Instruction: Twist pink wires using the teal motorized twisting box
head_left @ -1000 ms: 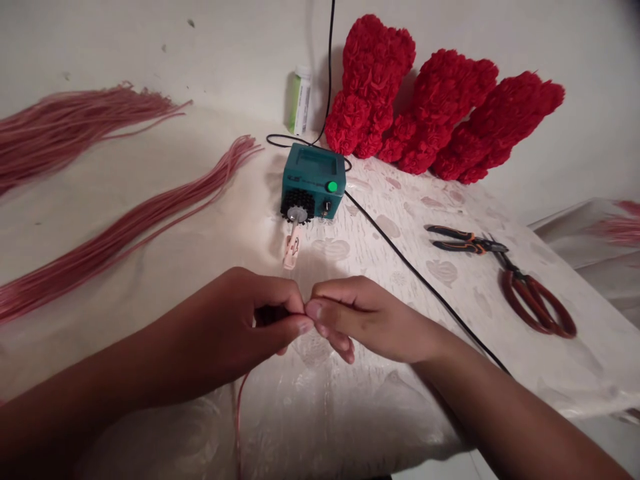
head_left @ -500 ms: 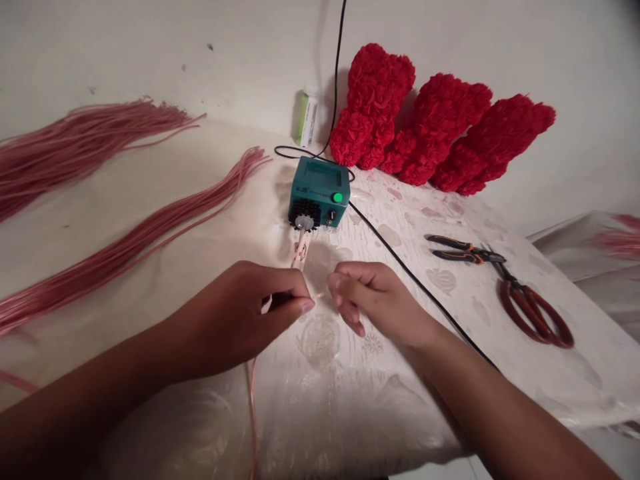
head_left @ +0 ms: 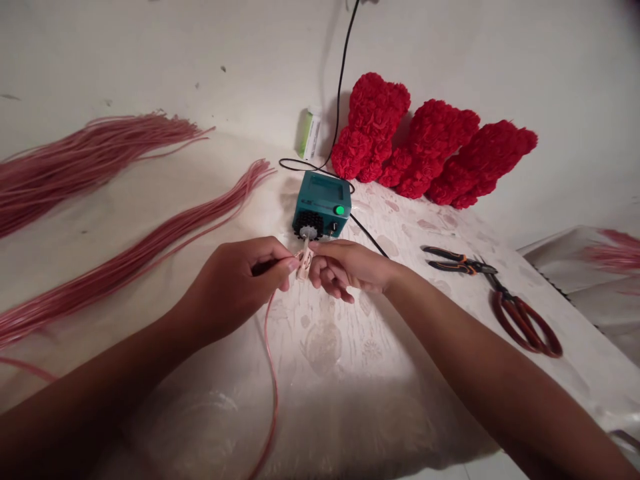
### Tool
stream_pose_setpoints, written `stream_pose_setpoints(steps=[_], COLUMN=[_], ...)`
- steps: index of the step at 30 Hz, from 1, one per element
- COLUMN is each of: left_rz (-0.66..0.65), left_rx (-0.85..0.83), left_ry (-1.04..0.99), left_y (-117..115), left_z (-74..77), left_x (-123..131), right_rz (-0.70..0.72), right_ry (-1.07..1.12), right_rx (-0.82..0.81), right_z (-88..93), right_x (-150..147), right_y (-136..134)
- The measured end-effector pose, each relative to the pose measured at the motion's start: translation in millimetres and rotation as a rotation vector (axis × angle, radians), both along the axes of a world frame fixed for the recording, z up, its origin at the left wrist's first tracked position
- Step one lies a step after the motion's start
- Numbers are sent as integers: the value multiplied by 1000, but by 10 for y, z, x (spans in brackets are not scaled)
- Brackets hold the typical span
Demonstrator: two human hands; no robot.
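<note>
I watch through one camera, which is worn on the person's head. From above the near side of the bench [head_left: 425, 353] it looks forward and down, toward the wall [head_left: 150, 53] that fills the upper part. It is near enough that both forearms [head_left: 127, 373] enter from below, and the left hand [head_left: 245, 277] and right hand [head_left: 353, 263] come around the middle of my view.

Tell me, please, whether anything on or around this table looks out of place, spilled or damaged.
Nothing looks spilled. The pliers and red-handled shears overlap at their working ends, slightly untidily. The pale wall has dark marks above the pink strands, standing out against its plain surface; perhaps chips or stains.
</note>
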State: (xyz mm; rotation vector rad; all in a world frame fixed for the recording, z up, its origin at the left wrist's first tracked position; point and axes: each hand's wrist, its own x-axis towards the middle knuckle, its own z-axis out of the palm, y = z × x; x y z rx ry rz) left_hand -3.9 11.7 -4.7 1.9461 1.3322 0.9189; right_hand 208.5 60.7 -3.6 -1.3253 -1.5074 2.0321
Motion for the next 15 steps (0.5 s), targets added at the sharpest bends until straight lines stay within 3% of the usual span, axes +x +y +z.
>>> stream_pose_setpoints(steps=[6, 11, 15], left_rz=[-17, -32, -39], left_rx=[-40, 3, -68], left_ry=[-22, -8, -19], left_y=[-3, -10, -16], left_z=[-6, -33, -45], left_x=[7, 18, 14], right_rz=[40, 28, -1], right_ry=[-19, -104, -79], right_rx=[22, 122, 188], right_z=[-10, -54, -102], right_x=[1, -16, -19], right_y=[110, 164, 141])
